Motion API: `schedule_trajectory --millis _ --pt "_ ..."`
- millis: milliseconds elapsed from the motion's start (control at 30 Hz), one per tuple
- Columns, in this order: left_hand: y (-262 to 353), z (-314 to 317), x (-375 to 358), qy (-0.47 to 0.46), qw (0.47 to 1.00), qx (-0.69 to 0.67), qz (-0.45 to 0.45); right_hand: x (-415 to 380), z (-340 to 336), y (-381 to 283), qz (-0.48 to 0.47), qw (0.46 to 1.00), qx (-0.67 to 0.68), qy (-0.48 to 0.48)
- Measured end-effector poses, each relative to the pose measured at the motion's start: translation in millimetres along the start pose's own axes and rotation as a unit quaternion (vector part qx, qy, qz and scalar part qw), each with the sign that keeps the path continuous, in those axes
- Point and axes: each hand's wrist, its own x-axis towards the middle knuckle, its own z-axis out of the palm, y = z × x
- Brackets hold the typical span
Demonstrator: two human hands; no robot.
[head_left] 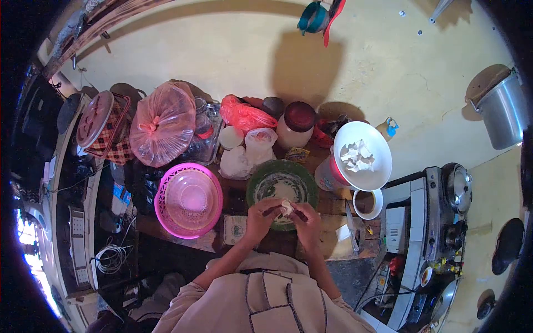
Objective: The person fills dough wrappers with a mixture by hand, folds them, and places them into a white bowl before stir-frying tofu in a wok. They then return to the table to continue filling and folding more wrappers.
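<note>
1. Nearest position: our forearms extend over the near edge of the wooden table (pixel 208 240). Our left hand (pixel 261 219) and right hand (pixel 307 222) meet above the near part of the green bowl (pixel 311 182), partly covering its rim.
2. Finger state: the thumb and fingertips of each hand pinch one side of a small pale piece (pixel 286 207). We cannot tell how the remaining fingers are placed.
3. Workpiece position: the pale piece is between our fingertips, over the green bowl, whose inside carries white powdery residue (pixel 277 184).
4. Left side: a small square container (pixel 234 229) is near our left forearm. Beyond it, a pink basket (pixel 161 219) holds a clear bowl (pixel 192 194).
5. Right side: a knife (pixel 352 225) lies beside a white card (pixel 343 232). Farther on stands a white cup (pixel 378 204) of dark liquid.
6. Obstructions behind the green bowl: a white bag (pixel 236 165) and a small sachet (pixel 298 155) crowd its far side. To the far right, a wide white bowl (pixel 382 150), holding crumpled white pieces (pixel 358 156), overhangs a tall container (pixel 325 175).
7. Far row: we see a large pink bag (pixel 162 125), a red bag (pixel 244 115) and a jar (pixel 297 133) with a dark red lid.
8. Outer limits: a stove (pixel 433 205) stands at right; a metal pot (pixel 502 111) hangs on the wall.
</note>
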Motion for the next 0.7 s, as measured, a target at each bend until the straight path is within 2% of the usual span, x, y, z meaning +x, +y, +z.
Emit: schedule_trajectory --millis 33,133,233,433,533,700 --pt "4 0 1 -0.005 0.999 0.038 0.032 1 0 -3 0.002 1.000 -0.008 0.001" --pt "14 -2 3 -0.035 0.999 0.010 0.035 4 -4 1 -0.069 0.997 -0.045 -0.007" --pt "5 -3 3 -0.036 0.998 0.013 0.049 6 -2 -14 0.048 0.994 0.095 0.008" --pt "10 -6 4 -0.068 0.996 0.042 0.042 9 -9 -22 -0.012 0.999 0.006 -0.041" --pt "12 -5 2 -0.050 0.989 -0.114 -0.085 8 -10 -31 0.001 0.998 -0.053 -0.037" --pt "7 -3 1 -0.029 0.994 -0.052 -0.090 13 -11 -39 -0.111 0.980 -0.146 -0.074"
